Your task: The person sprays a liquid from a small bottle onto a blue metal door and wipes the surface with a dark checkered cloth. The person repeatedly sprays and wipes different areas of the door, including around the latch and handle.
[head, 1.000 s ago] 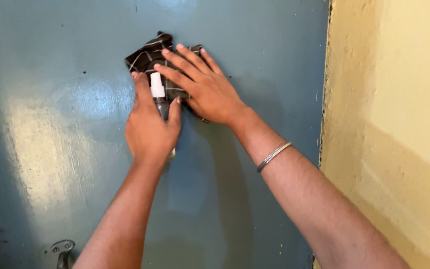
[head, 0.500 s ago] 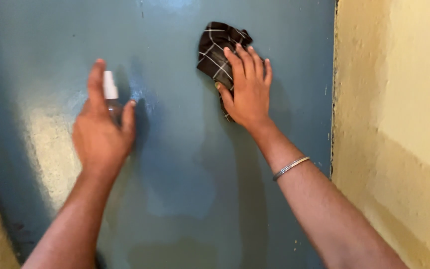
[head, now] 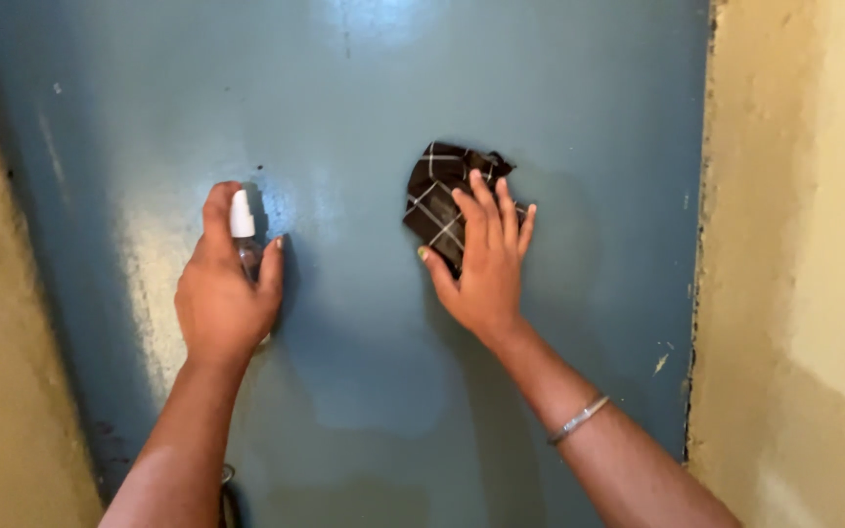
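Cloth (head: 442, 196), dark checked, pressed flat to blue door (head: 364, 98) by right hand (head: 486, 264); left hand (head: 222, 293) grips spray bottle (head: 243, 230). Wiping step; next calls for steady pressure.

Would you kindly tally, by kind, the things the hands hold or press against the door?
Spray bottle, held in the left hand: 1
Dark checked cloth, pressed under the right hand: 1
Total: 2
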